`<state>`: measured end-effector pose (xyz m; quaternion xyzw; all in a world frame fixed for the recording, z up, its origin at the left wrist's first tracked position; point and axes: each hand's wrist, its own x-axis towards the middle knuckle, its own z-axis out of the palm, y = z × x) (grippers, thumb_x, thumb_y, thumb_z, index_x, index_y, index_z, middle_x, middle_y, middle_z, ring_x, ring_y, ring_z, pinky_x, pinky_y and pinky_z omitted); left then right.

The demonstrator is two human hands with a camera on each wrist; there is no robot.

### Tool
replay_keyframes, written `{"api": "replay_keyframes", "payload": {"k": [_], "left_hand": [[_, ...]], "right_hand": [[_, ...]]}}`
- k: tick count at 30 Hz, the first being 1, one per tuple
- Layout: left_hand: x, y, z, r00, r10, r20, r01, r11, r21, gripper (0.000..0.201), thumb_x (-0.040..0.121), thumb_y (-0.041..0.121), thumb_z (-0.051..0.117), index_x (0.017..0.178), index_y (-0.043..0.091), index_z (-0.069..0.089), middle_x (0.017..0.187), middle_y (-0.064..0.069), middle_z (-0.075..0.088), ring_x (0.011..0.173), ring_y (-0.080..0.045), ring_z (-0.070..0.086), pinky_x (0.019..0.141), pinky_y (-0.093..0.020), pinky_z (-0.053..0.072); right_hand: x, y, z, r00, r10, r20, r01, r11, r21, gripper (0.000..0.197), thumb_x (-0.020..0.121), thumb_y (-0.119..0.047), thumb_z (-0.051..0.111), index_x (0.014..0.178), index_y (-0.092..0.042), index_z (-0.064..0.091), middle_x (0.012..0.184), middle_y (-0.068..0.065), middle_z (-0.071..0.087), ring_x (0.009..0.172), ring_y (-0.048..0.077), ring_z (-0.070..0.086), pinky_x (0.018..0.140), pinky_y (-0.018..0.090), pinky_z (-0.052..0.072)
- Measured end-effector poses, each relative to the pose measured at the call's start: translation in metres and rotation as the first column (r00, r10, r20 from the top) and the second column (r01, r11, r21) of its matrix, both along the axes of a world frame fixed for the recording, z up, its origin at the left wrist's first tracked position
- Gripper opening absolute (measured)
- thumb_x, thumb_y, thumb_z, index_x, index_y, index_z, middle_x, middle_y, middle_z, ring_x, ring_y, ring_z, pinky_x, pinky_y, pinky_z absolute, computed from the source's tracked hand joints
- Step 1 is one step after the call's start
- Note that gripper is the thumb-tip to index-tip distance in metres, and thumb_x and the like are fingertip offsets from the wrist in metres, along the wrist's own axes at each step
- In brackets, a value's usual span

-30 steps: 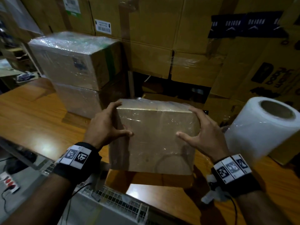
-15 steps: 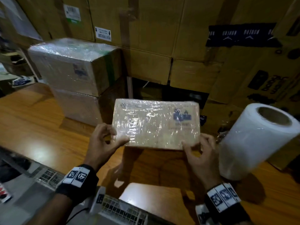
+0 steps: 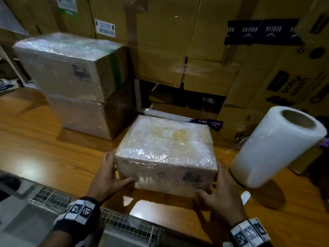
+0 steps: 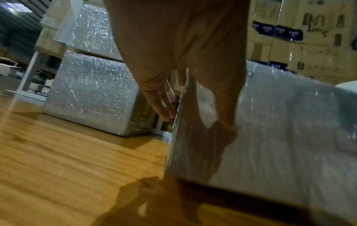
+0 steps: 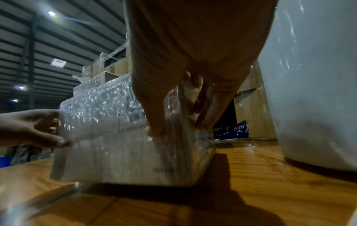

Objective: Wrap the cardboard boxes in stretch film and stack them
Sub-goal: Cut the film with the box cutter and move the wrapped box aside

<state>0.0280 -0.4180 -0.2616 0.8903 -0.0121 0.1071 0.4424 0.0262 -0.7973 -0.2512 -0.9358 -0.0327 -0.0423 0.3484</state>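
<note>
A wrapped box (image 3: 166, 154) sits near the middle of the wooden worktop (image 3: 53, 154), close to its near edge. The left hand (image 3: 108, 177) grips the box at its 9 o'clock side, thumb on the front face and fingers along the side. The right hand (image 3: 220, 196) grips the corner at 4 o'clock, thumb on the front face and fingers round the side. In the wrist views the bottom edge of the box looks a little lifted above the wood, but the blur makes it not sure.

At 10 o'clock from the box stands a stack of two wrapped boxes (image 3: 78, 86), with a narrow gap between. At 3 o'clock a roll of stretch film (image 3: 277, 148) stands just beside the right hand, white and smooth, with a brown hollow core. At 12 o'clock a wall of big cartons (image 3: 169, 41) closes the worktop. Free wood lies at 9 o'clock.

The film on the box is shiny and wrinkled; the cardboard under it is pale brown.
</note>
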Motion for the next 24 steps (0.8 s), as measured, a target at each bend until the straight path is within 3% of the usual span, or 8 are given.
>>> {"api": "replay_keyframes", "payload": {"k": [3, 5, 8, 11, 16, 19, 21, 24], "left_hand": [[0.005, 0.001, 0.014, 0.996, -0.087, 0.036, 0.086, 0.996, 0.030, 0.139, 0.052, 0.046, 0.101, 0.162, 0.041, 0.017, 0.155, 0.008, 0.034, 0.137, -0.005, 0.039, 0.111, -0.031, 0.040], [0.007, 0.004, 0.023, 0.983, -0.185, 0.011, 0.183, 0.979, 0.091, 0.126, 0.058, 0.061, 0.093, 0.159, 0.052, 0.019, 0.159, 0.007, 0.028, 0.141, -0.011, 0.039, 0.109, -0.036, 0.046], [0.010, 0.011, 0.033, 0.972, -0.216, -0.091, 0.233, 0.932, 0.278, 0.109, 0.062, 0.079, 0.080, 0.154, 0.058, 0.025, 0.166, 0.004, 0.016, 0.141, -0.024, 0.044, 0.104, -0.044, 0.054], [0.013, 0.012, 0.034, 0.963, -0.240, -0.123, 0.266, 0.915, 0.303, 0.104, 0.070, 0.074, 0.076, 0.156, 0.058, 0.018, 0.169, 0.002, 0.009, 0.139, -0.028, 0.049, 0.104, -0.042, 0.054], [0.007, 0.008, 0.026, 0.967, -0.245, -0.072, 0.256, 0.925, 0.282, 0.099, 0.076, 0.069, 0.072, 0.158, 0.054, 0.018, 0.169, -0.001, 0.013, 0.138, -0.023, 0.048, 0.103, -0.033, 0.051], [0.001, 0.008, 0.024, 0.974, -0.223, -0.047, 0.226, 0.919, 0.324, 0.100, 0.077, 0.069, 0.072, 0.159, 0.053, 0.017, 0.169, -0.003, 0.012, 0.131, -0.019, 0.053, 0.099, -0.035, 0.056], [-0.002, 0.006, 0.024, 0.978, -0.189, -0.087, 0.208, 0.901, 0.380, 0.109, 0.075, 0.067, 0.077, 0.159, 0.056, 0.008, 0.169, -0.005, 0.010, 0.131, -0.022, 0.055, 0.097, -0.041, 0.059], [-0.001, -0.002, 0.031, 0.979, -0.146, -0.144, 0.196, 0.877, 0.439, 0.121, 0.074, 0.063, 0.080, 0.158, 0.056, -0.007, 0.166, -0.009, 0.016, 0.126, -0.024, 0.058, 0.094, -0.036, 0.059]], "right_hand": [[-0.004, 0.007, 0.013, 1.000, -0.023, 0.000, 0.023, 0.999, -0.038, 0.138, 0.060, -0.056, 0.094, 0.158, -0.049, -0.003, 0.167, -0.006, 0.014, 0.151, 0.025, 0.026, 0.115, 0.053, 0.038], [-0.006, 0.015, 0.024, 0.996, 0.048, 0.074, -0.045, 0.998, -0.041, 0.133, 0.062, -0.071, 0.086, 0.157, -0.057, -0.007, 0.167, -0.008, 0.010, 0.149, 0.021, 0.023, 0.112, 0.051, 0.039], [-0.003, 0.029, 0.027, 0.984, 0.155, 0.086, -0.138, 0.975, -0.173, 0.106, 0.064, -0.089, 0.066, 0.152, -0.068, 0.010, 0.170, 0.000, 0.006, 0.154, 0.029, 0.018, 0.118, 0.053, 0.038], [0.003, 0.036, 0.019, 0.986, 0.130, 0.105, -0.103, 0.969, -0.224, 0.099, 0.070, -0.073, 0.076, 0.152, -0.062, 0.024, 0.168, 0.009, 0.012, 0.153, 0.036, 0.020, 0.116, 0.058, 0.041], [-0.002, 0.039, 0.013, 0.984, 0.097, 0.148, -0.076, 0.987, -0.143, 0.095, 0.068, -0.061, 0.085, 0.149, -0.056, 0.036, 0.168, 0.003, 0.015, 0.155, 0.032, 0.021, 0.118, 0.054, 0.039], [-0.009, 0.038, 0.008, 0.986, 0.042, 0.161, -0.036, 0.999, -0.039, 0.104, 0.064, -0.061, 0.086, 0.152, -0.056, 0.031, 0.170, -0.004, 0.004, 0.157, 0.027, 0.016, 0.117, 0.050, 0.036], [-0.013, 0.038, 0.003, 0.989, 0.021, 0.145, -0.016, 0.999, -0.031, 0.110, 0.064, -0.058, 0.088, 0.154, -0.059, 0.025, 0.170, -0.002, 0.008, 0.156, 0.028, 0.019, 0.116, 0.053, 0.041], [-0.013, 0.039, 0.002, 0.990, 0.023, 0.136, -0.012, 0.997, -0.079, 0.121, 0.065, -0.048, 0.093, 0.157, -0.057, 0.016, 0.170, 0.000, 0.011, 0.156, 0.029, 0.022, 0.113, 0.056, 0.046]]}}
